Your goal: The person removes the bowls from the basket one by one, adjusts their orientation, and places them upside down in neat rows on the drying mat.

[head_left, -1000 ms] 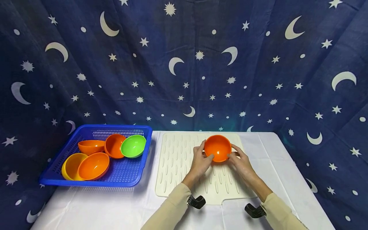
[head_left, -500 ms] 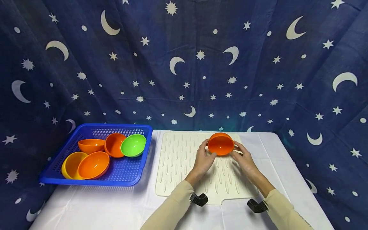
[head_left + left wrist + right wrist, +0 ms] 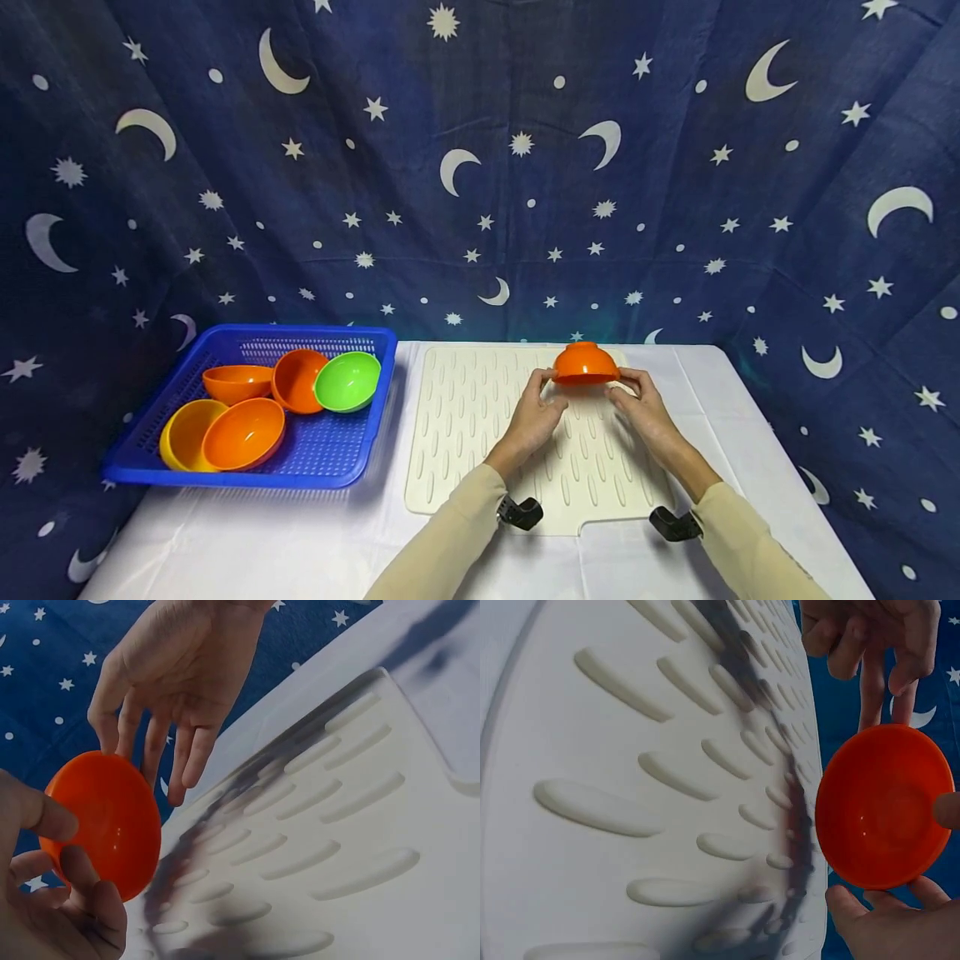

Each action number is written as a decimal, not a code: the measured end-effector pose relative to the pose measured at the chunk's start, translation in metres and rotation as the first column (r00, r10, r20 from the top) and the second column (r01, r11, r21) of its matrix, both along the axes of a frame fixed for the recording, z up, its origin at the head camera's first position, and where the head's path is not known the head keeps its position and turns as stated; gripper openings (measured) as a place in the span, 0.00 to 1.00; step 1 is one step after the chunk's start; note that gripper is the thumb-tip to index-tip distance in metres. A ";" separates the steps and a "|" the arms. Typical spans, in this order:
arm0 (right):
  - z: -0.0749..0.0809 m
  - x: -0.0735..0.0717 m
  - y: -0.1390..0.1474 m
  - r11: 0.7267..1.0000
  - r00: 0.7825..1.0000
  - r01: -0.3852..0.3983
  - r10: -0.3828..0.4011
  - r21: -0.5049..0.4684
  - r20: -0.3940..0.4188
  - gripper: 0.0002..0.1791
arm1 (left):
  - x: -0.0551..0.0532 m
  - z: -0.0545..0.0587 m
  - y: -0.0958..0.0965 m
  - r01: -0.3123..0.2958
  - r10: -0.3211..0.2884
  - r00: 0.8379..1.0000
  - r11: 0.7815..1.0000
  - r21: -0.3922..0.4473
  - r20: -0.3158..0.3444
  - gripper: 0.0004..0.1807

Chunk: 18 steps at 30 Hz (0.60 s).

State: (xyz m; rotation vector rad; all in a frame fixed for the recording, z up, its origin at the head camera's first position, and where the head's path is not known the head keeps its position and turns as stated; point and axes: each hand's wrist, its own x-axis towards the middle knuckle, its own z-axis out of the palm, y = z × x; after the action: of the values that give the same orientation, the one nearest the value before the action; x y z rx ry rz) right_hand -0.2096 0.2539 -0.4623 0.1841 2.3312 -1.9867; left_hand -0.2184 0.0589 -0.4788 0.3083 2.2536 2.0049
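An orange bowl (image 3: 586,364) is held upside down above the far right part of a cream ridged mat (image 3: 465,433). My left hand (image 3: 534,422) holds its left side at the rim, while my right hand (image 3: 647,414) holds the right side. Looking up into the bowl's hollow, the left wrist view shows the bowl (image 3: 112,825) between the left hand (image 3: 56,877) and the right hand (image 3: 184,682). From the other side, the right wrist view has the right hand's fingers (image 3: 847,904) at the bowl's edge.
A blue plastic basket (image 3: 322,479) at the left holds several bowls: a green bowl (image 3: 348,382), a yellow bowl (image 3: 182,433) and orange ones. White cloth (image 3: 300,550) covers the table. Behind it hangs a dark blue curtain (image 3: 420,225) with moons and stars.
Both hands have tipped the orange bowl over, from its hollow facing me to its base facing up. It has moved slightly away and to the right. The basket has stayed put.
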 end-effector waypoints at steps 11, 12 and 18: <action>-0.011 -0.014 0.008 1.000 0.997 0.005 -0.003 -0.026 0.077 0.33 | -0.016 -0.008 0.013 -0.009 0.010 1.000 0.999 -0.039 0.023 0.16; -0.014 -0.016 0.009 0.999 0.997 0.003 0.000 -0.034 0.083 0.33 | -0.018 -0.009 0.014 -0.011 0.013 0.999 0.999 -0.049 0.030 0.16; -0.025 -0.025 0.016 1.000 0.996 0.016 -0.015 -0.003 0.088 0.28 | -0.024 -0.012 0.020 0.005 0.001 0.999 0.994 -0.108 0.053 0.16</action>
State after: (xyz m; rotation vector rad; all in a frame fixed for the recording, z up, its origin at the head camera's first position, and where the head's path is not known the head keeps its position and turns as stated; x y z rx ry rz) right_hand -0.2342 0.2698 -0.4872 0.2839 2.2787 -1.9484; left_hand -0.2422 0.0786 -0.4912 0.2442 2.3170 1.8586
